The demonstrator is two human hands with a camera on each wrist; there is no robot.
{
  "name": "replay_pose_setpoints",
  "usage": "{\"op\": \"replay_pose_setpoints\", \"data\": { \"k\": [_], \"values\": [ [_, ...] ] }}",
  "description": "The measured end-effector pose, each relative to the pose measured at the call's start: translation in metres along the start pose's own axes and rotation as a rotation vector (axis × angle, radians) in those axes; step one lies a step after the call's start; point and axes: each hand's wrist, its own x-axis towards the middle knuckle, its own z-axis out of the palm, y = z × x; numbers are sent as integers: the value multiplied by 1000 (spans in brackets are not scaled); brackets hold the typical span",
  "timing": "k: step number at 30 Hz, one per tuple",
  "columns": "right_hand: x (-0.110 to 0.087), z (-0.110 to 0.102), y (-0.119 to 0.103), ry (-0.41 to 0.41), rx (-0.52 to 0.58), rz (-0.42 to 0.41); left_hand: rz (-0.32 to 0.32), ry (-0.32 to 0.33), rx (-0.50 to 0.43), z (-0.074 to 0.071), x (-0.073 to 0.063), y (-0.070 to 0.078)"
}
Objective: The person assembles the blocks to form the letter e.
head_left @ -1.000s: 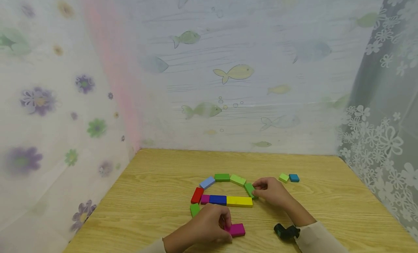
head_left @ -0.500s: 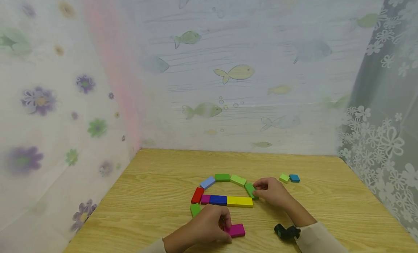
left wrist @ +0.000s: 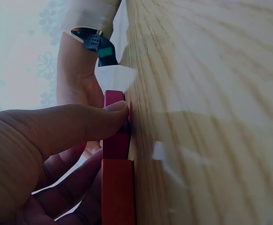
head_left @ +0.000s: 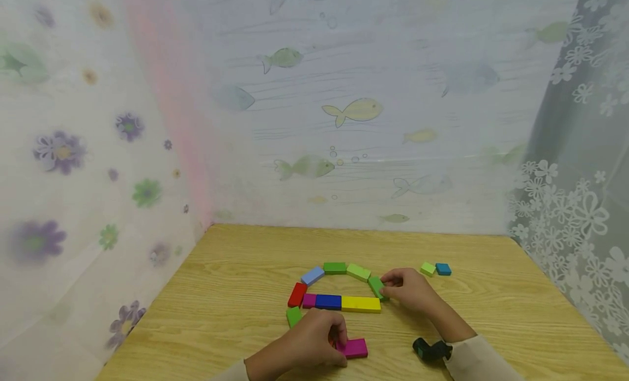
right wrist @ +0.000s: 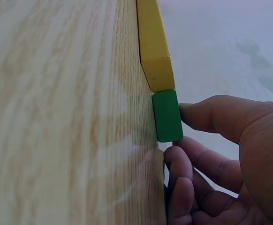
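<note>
My left hand [head_left: 316, 337] pinches a magenta block [head_left: 356, 348] flat on the table, thumb on its near side. In the left wrist view, an orange-red block [left wrist: 118, 190] lies end to end with it, mostly hidden by the hand in the head view. My right hand [head_left: 410, 288] holds a green block [head_left: 377, 287] between thumb and fingers. That block is at the right end of a curved row with a light green [head_left: 358, 272], another green [head_left: 335, 268], a light blue [head_left: 312, 275] and a red block [head_left: 297, 295]. The right wrist view shows its end against the yellow block [right wrist: 157, 47].
Inside the curve runs a straight row of a small magenta [head_left: 309, 301], a blue [head_left: 328, 302] and the yellow block. A light green block [head_left: 294, 317] continues the curve below the red one. Two small blocks, lime [head_left: 428, 269] and teal [head_left: 443, 269], lie farther back right.
The magenta block has slid very slightly left under my left hand, and a sliver of orange-red now shows beside it. My right hand stays at the green block.
</note>
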Motion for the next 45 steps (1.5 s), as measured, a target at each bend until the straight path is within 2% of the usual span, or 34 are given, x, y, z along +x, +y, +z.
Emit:
{"op": "replay_pose_setpoints", "data": {
  "k": [17,45],
  "values": [
    [-1,-2,-1,-11,8,-8,-17,-12,-9,0,0,1],
    [0,0,-1,-2,7,16,0,-18,-22,-1,1,-2]
  ]
}}
